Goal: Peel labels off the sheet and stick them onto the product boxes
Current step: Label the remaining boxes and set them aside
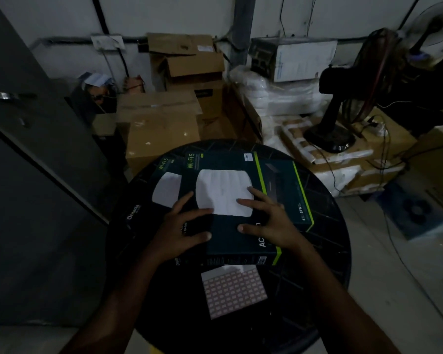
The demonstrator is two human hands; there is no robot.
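A dark teal Wi-Fi 5 product box [228, 169] with a white device picture lies on top of other boxes on the round black table [325, 251]. My left hand [182, 228] rests on its near left part, fingers spread. My right hand [269, 221] lies flat on its near right part, fingers spread over the white picture. A second similar box [161, 182] sits under it to the left, and a third [292, 190] shows to the right. The label sheet [233, 290], pinkish with several rows of small labels, lies on the table just in front of the boxes.
Several cardboard cartons [161, 129] are stacked behind the table. White wrapped bundles [279, 98] and a standing fan [340, 116] with cables are at the back right. A grey metal door [36, 175] fills the left side.
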